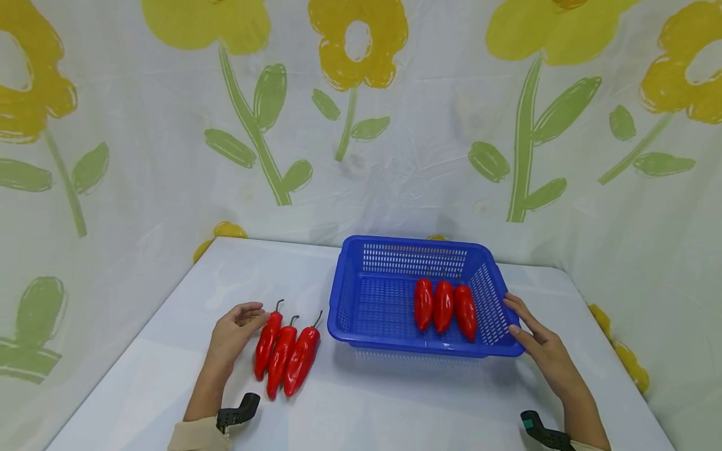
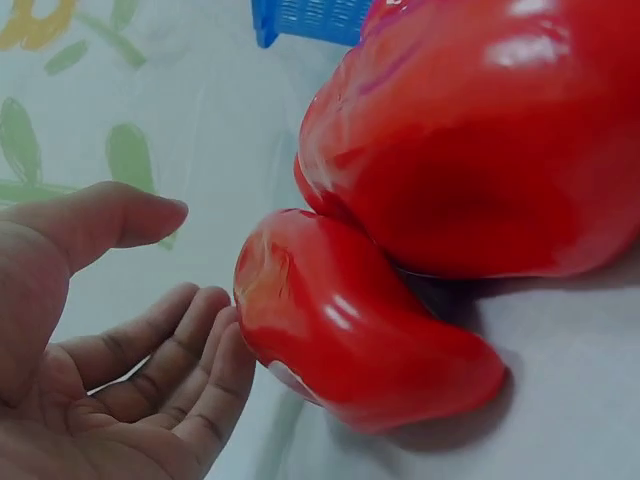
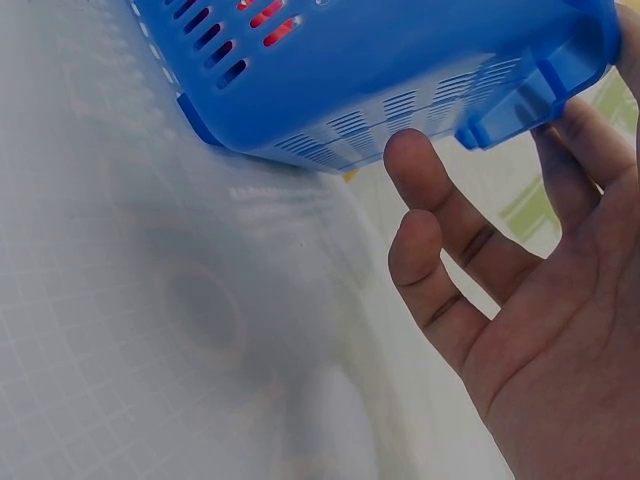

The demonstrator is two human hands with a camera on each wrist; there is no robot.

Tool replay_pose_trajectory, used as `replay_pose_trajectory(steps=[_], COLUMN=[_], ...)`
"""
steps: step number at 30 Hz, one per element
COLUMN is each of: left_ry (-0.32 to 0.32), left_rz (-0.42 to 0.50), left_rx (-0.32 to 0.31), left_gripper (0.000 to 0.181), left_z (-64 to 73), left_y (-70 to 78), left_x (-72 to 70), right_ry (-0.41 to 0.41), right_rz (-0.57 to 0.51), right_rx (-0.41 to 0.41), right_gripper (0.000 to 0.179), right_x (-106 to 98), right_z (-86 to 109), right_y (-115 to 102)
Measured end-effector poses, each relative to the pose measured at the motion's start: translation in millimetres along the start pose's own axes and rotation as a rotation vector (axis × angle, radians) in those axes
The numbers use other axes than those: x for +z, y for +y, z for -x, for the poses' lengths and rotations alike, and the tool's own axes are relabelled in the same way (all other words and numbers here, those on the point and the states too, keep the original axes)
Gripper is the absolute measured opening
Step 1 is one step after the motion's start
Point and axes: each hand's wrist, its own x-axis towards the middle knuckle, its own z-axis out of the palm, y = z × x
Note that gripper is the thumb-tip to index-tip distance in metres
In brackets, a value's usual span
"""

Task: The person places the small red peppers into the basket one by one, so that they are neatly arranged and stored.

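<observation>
Three glossy red chili peppers lie side by side left of a blue plastic basket (image 1: 375, 341). My left hand (image 1: 234, 332) is beside the leftmost chili pepper (image 1: 267, 344), fingers loosely bent and fingertips right at its stem end. In the left wrist view that pepper (image 2: 340, 330) is not enclosed; thumb and fingers are apart. The middle pepper (image 1: 281, 357) and right pepper (image 1: 302, 360) lie close by. My right hand (image 1: 544, 351) touches the basket's right rim with thumb and index finger; its other fingers extend beside the slotted wall (image 3: 400, 115).
Three more red peppers (image 1: 444, 307) lie in the right half of the basket. Underneath is a white table (image 1: 383, 413), with a flower-printed cloth (image 1: 406, 144) hanging behind it. Each wrist wears a black camera mount (image 1: 239, 410).
</observation>
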Motion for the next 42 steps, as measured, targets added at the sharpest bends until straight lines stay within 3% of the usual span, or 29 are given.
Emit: replay_pose_trajectory(steps=[11, 28, 34, 42], left_ry=[-0.062, -0.085, -0.075, -0.024], left_rz=[-0.128, -0.353, -0.342, -0.242], left_rx=[-0.045, -0.012, -0.014, -0.047], left_gripper=[0.063, 0.064, 0.062, 0.068], left_z=[5.9, 12.3, 12.2, 11.0], left_y=[-2.9, 6.9, 5.6, 6.4], left_x=[0.8, -2.4, -3.5, -5.7], right_ry=[0.002, 0.014, 0.013, 0.001], right_rz=[0.018, -0.004, -0.012, -0.027], right_rx=[0.03, 0.026, 0.017, -0.005], right_gripper=[0.053, 0.053, 0.053, 0.052], right_x=[-0.4, -0.2, 0.6, 1.1], right_z=[2.5, 2.2, 0.9, -0.9], right_y=[1.5, 2.2, 2.0, 1.6])
